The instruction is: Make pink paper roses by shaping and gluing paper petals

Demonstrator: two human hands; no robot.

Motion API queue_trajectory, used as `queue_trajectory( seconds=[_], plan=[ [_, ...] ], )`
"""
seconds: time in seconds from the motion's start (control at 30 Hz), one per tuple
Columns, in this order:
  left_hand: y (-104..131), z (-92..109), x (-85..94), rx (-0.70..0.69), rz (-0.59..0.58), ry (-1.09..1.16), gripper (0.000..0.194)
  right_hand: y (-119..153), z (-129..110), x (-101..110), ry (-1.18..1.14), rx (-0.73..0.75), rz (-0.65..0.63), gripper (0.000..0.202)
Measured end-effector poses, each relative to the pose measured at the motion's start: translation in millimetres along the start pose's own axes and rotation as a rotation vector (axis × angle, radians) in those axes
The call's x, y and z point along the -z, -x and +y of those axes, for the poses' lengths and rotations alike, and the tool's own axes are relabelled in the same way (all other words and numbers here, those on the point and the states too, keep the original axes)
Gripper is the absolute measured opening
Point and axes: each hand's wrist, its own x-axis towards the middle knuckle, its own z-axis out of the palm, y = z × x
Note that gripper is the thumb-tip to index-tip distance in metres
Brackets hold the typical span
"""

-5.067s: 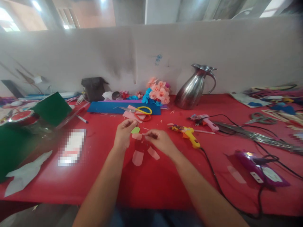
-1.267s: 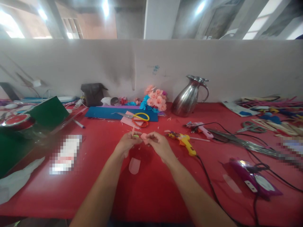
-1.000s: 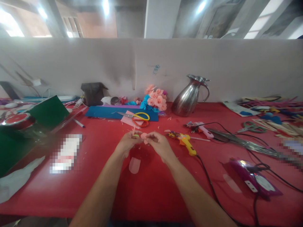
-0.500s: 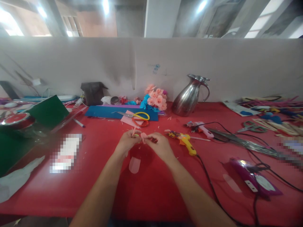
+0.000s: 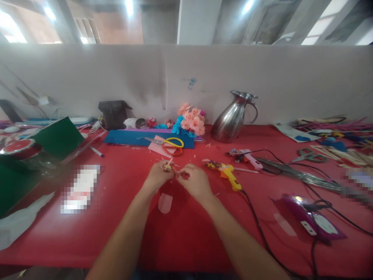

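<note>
**Close handwork over a broad, smooth red tabletop point(image 5: 180, 241)**

A shiny silver metal pitcher point(image 5: 229, 120) stands at the back, beside a round bunch of peach and blue flowers point(image 5: 192, 121). Nearer, the right hand point(image 5: 194, 181) pinches a small, partly hidden pink paper piece point(image 5: 176, 174) between the hands. The left hand point(image 5: 157, 175) faces it. Below lies a rounded pale-pink paper petal point(image 5: 165, 203). Left fingertips are clamped on a narrow pale-pink strip point(image 5: 169, 162) and a tiny lime-green piece point(image 5: 167, 167).

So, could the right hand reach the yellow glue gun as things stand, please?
Probably yes: nothing stands between the right hand and the yellow glue gun, though the hand's grip seems taken up by a small pink piece.
</note>
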Motion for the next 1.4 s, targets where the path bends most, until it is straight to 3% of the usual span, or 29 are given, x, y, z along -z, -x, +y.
queue_trajectory(
  seconds=[0.3,0.57,0.73,0.83,0.97,1.07,1.27,1.4],
  plan=[
    [1,1,1.5,0.032,-0.037,0.002,0.032,-5,3,12,-0.199,-0.063,0.047,0.009],
    [3,-3,2.2,0.128,-0.222,-0.203,0.031,-8,11,17,-0.342,-0.167,-0.011,0.012],
    [1,-4,4.5,0.12,-0.194,-0.181,0.032,-8,16,19,-0.258,-0.184,-0.202,0.013],
    [0,-4,6.6,0.121,-0.188,-0.201,0.031,-6,16,17,-0.16,-0.132,-0.244,0.012],
    [0,-2,9.7,0.091,-0.041,-0.207,0.027,-2,14,11,0.073,-0.033,-0.24,0.006],
    [0,0,11.3,0.084,0.056,-0.173,0.024,-2,14,9,0.029,-0.054,-0.228,0.006],
    [-4,-3,9.7,0.064,0.052,-0.047,0.021,-6,13,10,-0.183,-0.085,-0.042,0.008],
    [-7,-9,7.3,0.056,0.042,0.013,0.023,-4,7,8,-0.23,-0.06,-0.07,0.011]
  ],
)
